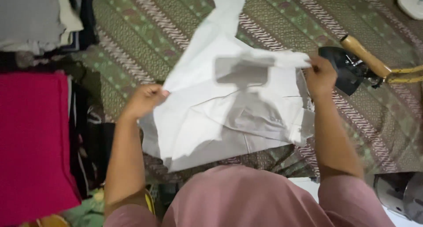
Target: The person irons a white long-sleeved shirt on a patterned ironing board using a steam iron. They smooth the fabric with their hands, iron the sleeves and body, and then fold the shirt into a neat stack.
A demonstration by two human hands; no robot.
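Observation:
A white garment [229,108] lies spread on a green and brown patterned cloth [145,37], one long part running up past the top edge. My left hand [144,100] pinches the garment's left edge. My right hand [320,75] grips a bunched fold at its upper right. Both forearms reach out from pink sleeves at the bottom of the view. A dark iron with a wooden handle [358,64] rests just right of my right hand, apart from the garment.
A red folded cloth [33,139] and dark clothes lie at the left. Grey and white folded clothes [31,17] are stacked at the upper left. A grey rounded object [398,194] sits at the lower right.

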